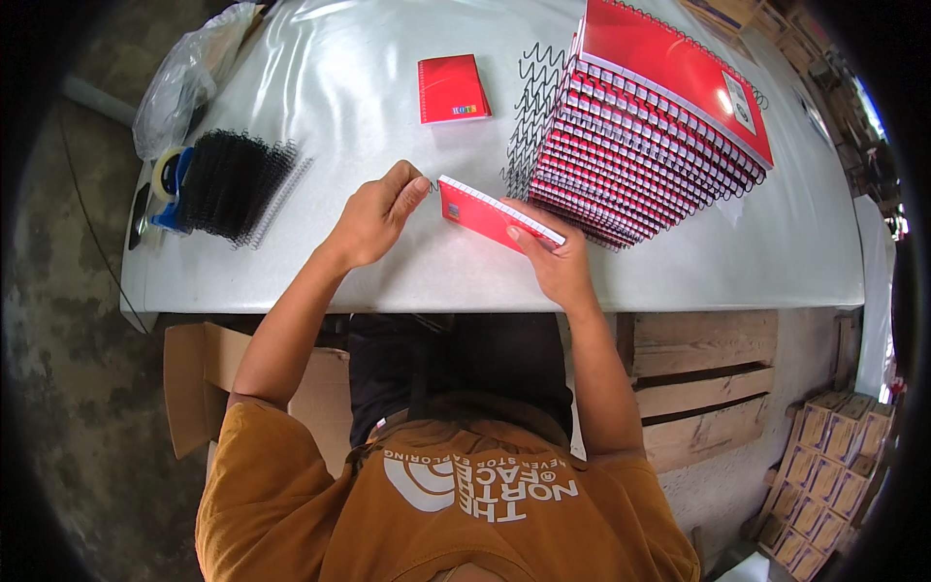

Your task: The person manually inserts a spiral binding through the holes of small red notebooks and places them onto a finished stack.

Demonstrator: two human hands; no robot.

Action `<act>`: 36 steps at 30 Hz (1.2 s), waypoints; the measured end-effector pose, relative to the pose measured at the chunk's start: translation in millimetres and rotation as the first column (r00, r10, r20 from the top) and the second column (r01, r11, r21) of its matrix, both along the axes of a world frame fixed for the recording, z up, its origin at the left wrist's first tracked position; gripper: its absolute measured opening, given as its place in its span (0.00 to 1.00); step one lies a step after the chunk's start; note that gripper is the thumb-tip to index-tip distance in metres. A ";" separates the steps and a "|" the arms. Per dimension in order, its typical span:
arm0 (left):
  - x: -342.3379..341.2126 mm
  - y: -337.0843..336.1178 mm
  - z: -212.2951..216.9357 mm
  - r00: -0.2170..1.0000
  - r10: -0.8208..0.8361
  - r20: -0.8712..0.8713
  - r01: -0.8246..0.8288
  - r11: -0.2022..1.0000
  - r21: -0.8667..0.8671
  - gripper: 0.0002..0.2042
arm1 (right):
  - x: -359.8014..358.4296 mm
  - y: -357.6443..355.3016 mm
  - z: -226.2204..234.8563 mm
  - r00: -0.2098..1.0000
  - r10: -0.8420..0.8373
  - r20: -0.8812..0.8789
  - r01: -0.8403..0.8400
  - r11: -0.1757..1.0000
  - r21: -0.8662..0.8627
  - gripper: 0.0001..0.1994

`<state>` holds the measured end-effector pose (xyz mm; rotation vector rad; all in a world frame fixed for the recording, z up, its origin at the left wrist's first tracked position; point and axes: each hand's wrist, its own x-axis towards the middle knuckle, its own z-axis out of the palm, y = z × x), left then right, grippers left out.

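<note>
My right hand (555, 254) grips a small red notebook (475, 219), thumb on its cover and fingers behind. The notebook is tilted, its white-edged spine side facing up. Close to its left end, my left hand (380, 215) is closed in a pinch. A short bit of dark wire coil (432, 185) shows at those fingertips; the rest is hidden. Beyond my hands, another red notebook (452, 89) lies flat on the table. To the right rises a tall stack of red spiral notebooks (669, 126), with long wire coil ends sticking out of its left side.
A bundle of black wire coils (233, 187) lies at the left, beside a blue tape dispenser (169, 199) and a clear plastic bag (179, 102). The white-covered table (388, 286) ends just before my body. Below are an open cardboard box (189, 373) and wooden slats (703, 388).
</note>
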<state>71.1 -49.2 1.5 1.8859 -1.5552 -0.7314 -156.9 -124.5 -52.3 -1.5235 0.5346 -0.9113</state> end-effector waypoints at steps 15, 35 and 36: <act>24.3 -11.2 41.8 0.899 -0.435 0.051 0.434 0.900 0.029 0.09 | -1.0 2.5 2.7 0.996 0.092 -0.020 -0.093 0.994 -0.050 0.13; -8.2 45.5 -10.5 0.487 0.351 0.800 0.397 0.726 -0.561 0.53 | 15.5 60.2 -1.9 0.999 -0.029 -0.039 0.013 0.934 -0.358 0.21; -8.2 50.7 -17.9 0.571 0.337 0.749 0.298 0.765 -0.571 0.54 | 20.3 61.4 -1.4 0.999 0.006 -0.035 -0.020 0.912 -0.409 0.21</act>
